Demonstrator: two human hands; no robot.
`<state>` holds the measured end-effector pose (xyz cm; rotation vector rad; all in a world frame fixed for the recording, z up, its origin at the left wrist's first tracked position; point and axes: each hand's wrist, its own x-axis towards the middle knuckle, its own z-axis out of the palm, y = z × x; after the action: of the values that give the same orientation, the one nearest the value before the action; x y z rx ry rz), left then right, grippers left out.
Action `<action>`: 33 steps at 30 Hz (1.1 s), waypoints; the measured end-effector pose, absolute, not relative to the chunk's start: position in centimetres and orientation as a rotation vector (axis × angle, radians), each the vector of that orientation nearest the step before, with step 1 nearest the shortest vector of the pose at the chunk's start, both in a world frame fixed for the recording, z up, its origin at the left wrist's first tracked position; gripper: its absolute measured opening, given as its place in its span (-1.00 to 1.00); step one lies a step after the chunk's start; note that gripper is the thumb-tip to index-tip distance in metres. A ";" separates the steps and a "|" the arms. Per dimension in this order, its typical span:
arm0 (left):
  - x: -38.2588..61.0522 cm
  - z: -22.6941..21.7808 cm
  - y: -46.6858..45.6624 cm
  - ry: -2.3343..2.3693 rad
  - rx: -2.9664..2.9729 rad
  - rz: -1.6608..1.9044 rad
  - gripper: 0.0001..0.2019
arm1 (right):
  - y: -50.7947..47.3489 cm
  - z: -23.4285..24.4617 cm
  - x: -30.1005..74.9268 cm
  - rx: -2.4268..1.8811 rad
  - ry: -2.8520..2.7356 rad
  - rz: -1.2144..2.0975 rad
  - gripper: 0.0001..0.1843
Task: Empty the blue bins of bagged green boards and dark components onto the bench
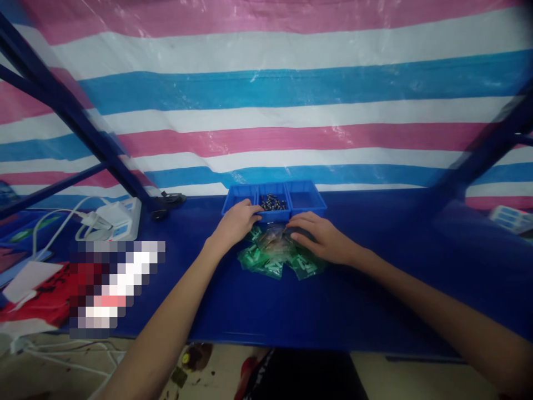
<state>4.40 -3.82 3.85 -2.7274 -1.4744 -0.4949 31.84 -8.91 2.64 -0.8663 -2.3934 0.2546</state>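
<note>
My left hand (235, 223) reaches to the near rim of a blue tray with three compartments (308, 209); its fingers curl at the edge of the middle one, which holds several small dark metal parts (273, 202). What the fingers pinch, if anything, is hidden. My right hand (320, 236) lies flat, fingers stretched, on a heap of small green and clear plastic bags (270, 256) just in front of the tray. The tray's left and right compartments look bare.
A blue worktable (375, 294) stands before a pink, white and blue striped tarp (291, 83). At the left are a white power strip with cables (112, 219), red packaging (45, 300), a small black clamp (166, 201) and dark blue frame bars (75, 116).
</note>
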 end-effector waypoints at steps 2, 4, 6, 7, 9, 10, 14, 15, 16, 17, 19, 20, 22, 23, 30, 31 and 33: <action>4.3 3.9 -3.8 -1.465 -2.732 -0.522 -0.71 | -8.7 2.5 31.9 -0.892 -2.335 0.169 -0.69; 4.1 3.9 -3.6 -1.447 -2.758 -0.565 -0.69 | -8.5 2.3 32.0 -0.951 -2.302 0.128 -0.69; 3.9 4.0 -3.5 -1.429 -2.795 -0.598 -0.68 | -8.3 2.0 32.0 -1.004 -2.327 0.165 -0.67; 3.9 4.0 -3.4 -1.422 -2.810 -0.606 -0.68 | -8.3 1.9 31.9 -1.018 -2.355 0.199 -0.67; 3.8 4.1 -3.3 -1.414 -2.826 -0.614 -0.71 | -8.3 1.9 31.9 -1.013 -2.415 0.259 -0.66; 3.7 4.2 -3.3 -1.411 -2.830 -0.615 -0.72 | -8.4 2.0 31.8 -0.999 -2.437 0.283 -0.65; 3.8 4.3 -3.4 -1.400 -2.832 -0.589 -0.73 | -8.7 2.6 31.7 -0.937 -2.447 0.322 -0.64; 3.8 4.4 -3.4 -1.400 -2.826 -0.578 -0.73 | -8.7 2.7 31.7 -0.921 -2.438 0.304 -0.64; 3.8 4.4 -3.4 -1.400 -2.819 -0.567 -0.73 | -8.7 2.8 31.8 -0.910 -2.417 0.263 -0.64; 3.8 4.4 -3.5 -1.399 -2.812 -0.557 -0.73 | -8.7 2.8 31.9 -0.906 -2.383 0.206 -0.64; 3.9 4.4 -3.5 -1.408 -2.798 -0.532 -0.72 | -8.7 2.9 32.2 -0.923 -2.285 0.073 -0.65; 3.9 4.4 -3.6 -1.416 -2.792 -0.518 -0.71 | -8.6 2.9 32.3 -0.947 -2.231 0.014 -0.65; 4.0 4.3 -3.7 -1.436 -2.775 -0.494 -0.70 | -8.3 2.7 32.6 -1.014 -2.153 -0.073 -0.65; 4.1 4.2 -3.7 -1.447 -2.765 -0.489 -0.70 | -8.1 2.5 32.7 -1.054 -2.135 -0.105 -0.64; 4.8 3.5 -3.9 -1.465 -2.669 -0.570 -0.80 | -6.9 1.0 33.1 -1.128 -2.240 -0.129 -0.59; 4.8 3.4 -3.9 -1.456 -2.647 -0.576 -0.81 | -6.9 0.9 33.1 -1.123 -2.237 -0.127 -0.59; 4.9 3.3 -3.8 -1.449 -2.595 -0.585 -0.82 | -6.9 0.9 33.1 -1.113 -2.231 -0.132 -0.59</action>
<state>4.91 -3.85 3.34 -2.5947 -1.4489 -0.5847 33.11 -6.88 0.92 -1.1135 -2.2309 -0.1323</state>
